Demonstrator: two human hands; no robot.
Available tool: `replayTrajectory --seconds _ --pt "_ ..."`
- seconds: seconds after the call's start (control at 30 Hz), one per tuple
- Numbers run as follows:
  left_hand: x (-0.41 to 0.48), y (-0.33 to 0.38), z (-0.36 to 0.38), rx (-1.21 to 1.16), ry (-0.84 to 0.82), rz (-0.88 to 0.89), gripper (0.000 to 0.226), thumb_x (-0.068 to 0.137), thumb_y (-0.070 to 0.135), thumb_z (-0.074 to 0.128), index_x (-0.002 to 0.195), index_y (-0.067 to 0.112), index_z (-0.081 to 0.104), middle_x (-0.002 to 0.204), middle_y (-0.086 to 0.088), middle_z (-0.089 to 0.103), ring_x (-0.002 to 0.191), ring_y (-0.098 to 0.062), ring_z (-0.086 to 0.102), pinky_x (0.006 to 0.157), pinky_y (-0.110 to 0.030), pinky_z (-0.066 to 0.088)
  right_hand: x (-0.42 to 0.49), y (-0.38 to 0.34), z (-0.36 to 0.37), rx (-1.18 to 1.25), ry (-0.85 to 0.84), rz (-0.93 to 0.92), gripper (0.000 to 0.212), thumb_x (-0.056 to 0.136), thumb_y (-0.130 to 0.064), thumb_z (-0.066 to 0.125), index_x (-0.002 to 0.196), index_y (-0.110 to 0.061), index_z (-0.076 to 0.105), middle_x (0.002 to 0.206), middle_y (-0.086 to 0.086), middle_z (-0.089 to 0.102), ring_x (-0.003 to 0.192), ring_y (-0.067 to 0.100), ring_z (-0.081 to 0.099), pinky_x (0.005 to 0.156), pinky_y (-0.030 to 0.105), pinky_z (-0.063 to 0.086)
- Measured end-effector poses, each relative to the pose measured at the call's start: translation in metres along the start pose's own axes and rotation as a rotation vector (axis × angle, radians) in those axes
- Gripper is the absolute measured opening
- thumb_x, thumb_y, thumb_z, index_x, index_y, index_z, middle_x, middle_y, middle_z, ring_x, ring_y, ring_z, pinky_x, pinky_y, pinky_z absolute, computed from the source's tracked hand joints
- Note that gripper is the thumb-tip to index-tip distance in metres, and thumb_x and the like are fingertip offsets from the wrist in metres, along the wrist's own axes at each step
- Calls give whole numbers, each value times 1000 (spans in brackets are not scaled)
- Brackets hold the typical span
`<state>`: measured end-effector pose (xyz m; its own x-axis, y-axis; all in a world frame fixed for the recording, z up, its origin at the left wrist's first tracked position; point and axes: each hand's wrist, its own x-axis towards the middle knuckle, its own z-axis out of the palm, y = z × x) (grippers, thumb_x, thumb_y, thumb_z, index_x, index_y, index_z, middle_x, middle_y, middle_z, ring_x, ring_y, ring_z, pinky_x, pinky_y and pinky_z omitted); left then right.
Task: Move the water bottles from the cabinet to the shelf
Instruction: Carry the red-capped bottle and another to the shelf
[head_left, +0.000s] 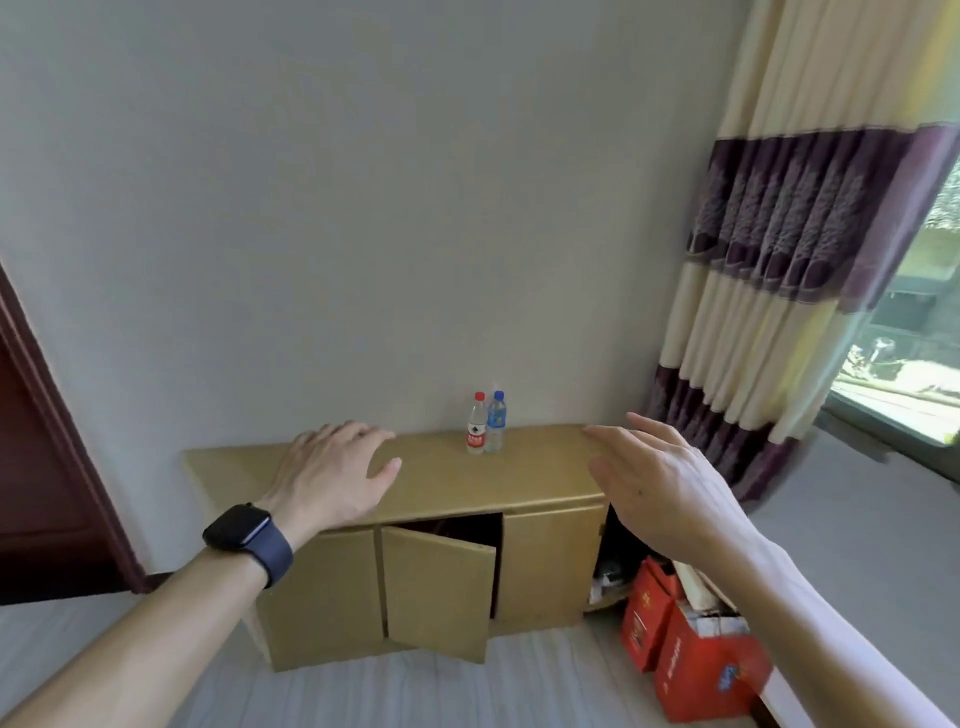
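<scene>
Bottles: two, upright and touching, at 12 o'clock on the low tan wooden cabinet (457, 486): red-capped clear plastic bottle (477, 426), blue-capped clear plastic bottle (497, 422).
Hands: two, left hand (332, 475) and right hand (657, 480), fingers spread, holding nothing.
Boxes: two red cardboard boxes (693, 667), at 4 o'clock.

Occlusions and unreadable detail noted.
Cabinet (441, 483) interior behind the ajar door (439, 592) is lost in shadow; labels on the two water bottles (477, 431) cannot be read; red boxes (696, 670) are partly hidden by the right forearm (831, 623).
</scene>
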<state>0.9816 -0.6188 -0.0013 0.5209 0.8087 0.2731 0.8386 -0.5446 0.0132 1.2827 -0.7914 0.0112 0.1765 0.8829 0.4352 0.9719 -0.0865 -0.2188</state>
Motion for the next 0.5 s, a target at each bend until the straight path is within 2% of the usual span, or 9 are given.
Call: replayTrajectory --seconds 0.13,0.27,0.5 --pt "72 -20 41 11 -26 -27 57 94 61 29 139 32 48 140 6 53 127 -20 50 103 -42 40 69 28 42 6 -22 -5 48 94 -59 29 134 -43 50 131 -21 59 143 12 31 106 43 42" --pt "154 -39 82 -25 -39 -37 55 95 60 29 139 33 48 141 8 52 129 -19 49 104 -41 38 142 50 87 -7 -55 13 45 95 -55 33 137 -44 46 135 -21 56 144 8 28 108 39 40" --pt "299 -71 154 -64 -98 -39 58 95 61 22 142 35 45 143 10 51 130 -17 48 104 -40 37 259 94 148 -19 -70 89 39 98 -54 38 136 -48 46 132 -30 53 135 2 35 97 29 44"
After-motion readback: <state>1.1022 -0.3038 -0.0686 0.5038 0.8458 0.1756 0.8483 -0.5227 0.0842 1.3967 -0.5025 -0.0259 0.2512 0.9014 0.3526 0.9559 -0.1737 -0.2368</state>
